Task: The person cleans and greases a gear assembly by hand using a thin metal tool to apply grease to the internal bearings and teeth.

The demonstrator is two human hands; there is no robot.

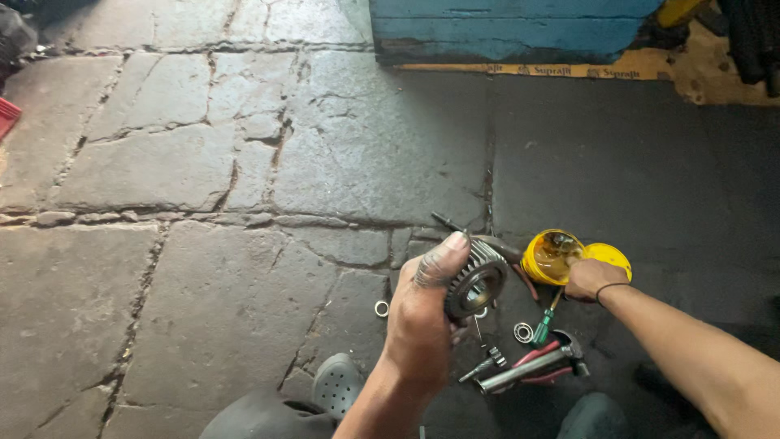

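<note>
Low in the frame's centre, the left hand (420, 313) closes around a toothed grey metal gear wheel (475, 280), held above the cracked stone floor (203, 179). Right of it, the right hand (591, 278) dips its fingers into a round yellow plastic tub (549, 254), its yellow lid (611, 255) just beside; whether that hand grips anything I cannot tell. Below lie a steel-headed hammer (532, 364) and a green-handled screwdriver (543, 323), while a blue wooden box (512, 28) sits on lettered yellow cardboard (650, 69) at upper right.

We hold the gear (475, 280) in our left hand (422, 321), left of the tub (552, 256); our right hand (591, 279) touches the tub; hammer (532, 366) nearer us on the floor (203, 244).
</note>
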